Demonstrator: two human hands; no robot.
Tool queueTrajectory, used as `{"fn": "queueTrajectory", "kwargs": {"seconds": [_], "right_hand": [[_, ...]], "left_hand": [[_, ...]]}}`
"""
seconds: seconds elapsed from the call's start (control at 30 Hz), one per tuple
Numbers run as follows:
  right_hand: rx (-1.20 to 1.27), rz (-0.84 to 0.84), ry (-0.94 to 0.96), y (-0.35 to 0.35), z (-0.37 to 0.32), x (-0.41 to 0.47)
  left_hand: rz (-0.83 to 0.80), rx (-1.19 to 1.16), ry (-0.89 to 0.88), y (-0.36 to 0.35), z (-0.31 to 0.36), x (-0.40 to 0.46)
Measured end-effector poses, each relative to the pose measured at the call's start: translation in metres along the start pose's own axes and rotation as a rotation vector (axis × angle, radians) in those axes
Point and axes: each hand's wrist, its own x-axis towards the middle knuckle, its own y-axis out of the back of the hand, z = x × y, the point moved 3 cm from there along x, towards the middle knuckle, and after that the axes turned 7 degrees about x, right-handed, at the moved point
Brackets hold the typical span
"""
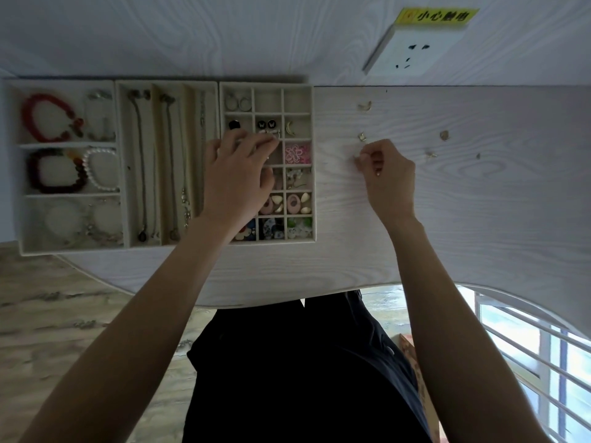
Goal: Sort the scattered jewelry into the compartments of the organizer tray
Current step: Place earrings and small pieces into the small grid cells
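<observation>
The beige organizer tray [314, 161] lies at the table's back left, its right section a grid of small cells with rings, earrings and charms. My left hand [238, 174] hovers over that grid; its fingertips pinch a small silver earring [271, 132] at the second row. My right hand [385, 174] rests on the table right of the tray, fingers curled, pinching a small pale piece [358, 158]. Several small gold pieces lie scattered on the table: one [364, 106] at the back, one [362, 136] just above my right hand, one [444, 135] further right.
The tray's left section holds bead and pearl bracelets [52, 118], the middle one long necklaces [140, 161]. A wall socket [412, 51] with a yellow label sits at the back right. The table's curved front edge [287, 302] is near my body. Two tiny pieces [430, 154] lie right.
</observation>
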Motion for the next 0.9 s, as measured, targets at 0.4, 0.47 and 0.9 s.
{"fn": "queueTrajectory", "kwargs": {"seconds": [0.4,0.47,0.9], "right_hand": [[-0.259,-0.101,0.113,-0.017,-0.015,0.013],[-0.272,-0.110,0.103,-0.018,-0.016,0.015],[0.064,-0.100,0.066,-0.016,-0.042,0.012]], "left_hand": [[0.000,0.001,-0.004,-0.002,-0.002,0.001],[-0.005,0.002,-0.008,-0.001,-0.001,0.001],[0.125,-0.134,-0.002,0.005,-0.002,-0.001]]}}
